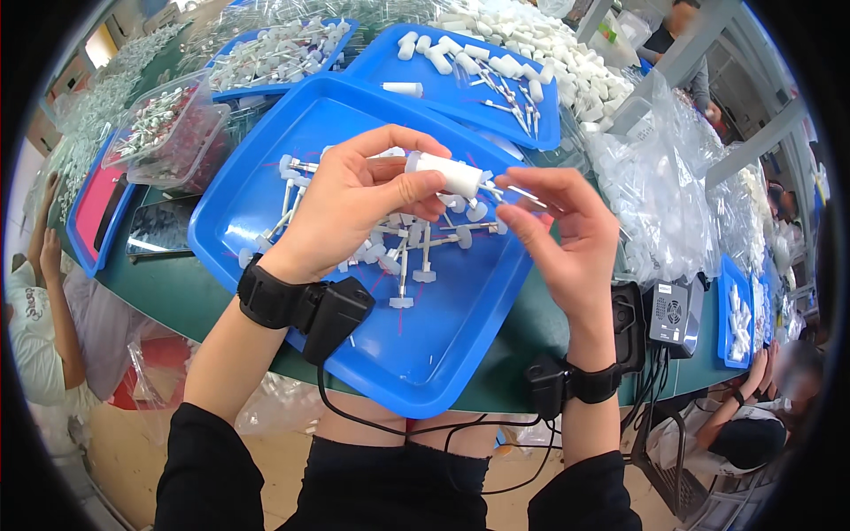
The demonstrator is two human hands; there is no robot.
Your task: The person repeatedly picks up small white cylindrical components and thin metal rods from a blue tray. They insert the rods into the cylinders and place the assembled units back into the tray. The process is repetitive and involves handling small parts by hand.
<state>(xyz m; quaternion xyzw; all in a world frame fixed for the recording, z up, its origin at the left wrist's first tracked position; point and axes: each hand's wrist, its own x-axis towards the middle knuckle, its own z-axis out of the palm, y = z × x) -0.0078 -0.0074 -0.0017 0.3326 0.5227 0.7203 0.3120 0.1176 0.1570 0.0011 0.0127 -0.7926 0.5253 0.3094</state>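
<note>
My left hand (350, 195) is closed around a white cylinder (453, 175), gripped between thumb and fingers and tilted slightly down to the right. My right hand (571, 226) pinches a thin, pale rod-like piece (524, 196) close to the cylinder's right end. Whether the rod enters the cylinder or only meets it, I cannot tell. Both hands hover over a large blue tray (425, 354). Beneath them lie several thin-stemmed pieces with pale, round knobbed heads (402, 302), partly hidden by my hands. Black straps with small boxes circle both wrists.
Behind stands another blue tray (390, 62) with white cylinders and thin stems, beside a heap of white cylinders (580, 84). Clear plastic containers (177, 146) with small parts sit at left. Plastic bags (660, 203) and a black box-shaped device (670, 314) are at right. Other people work at both sides.
</note>
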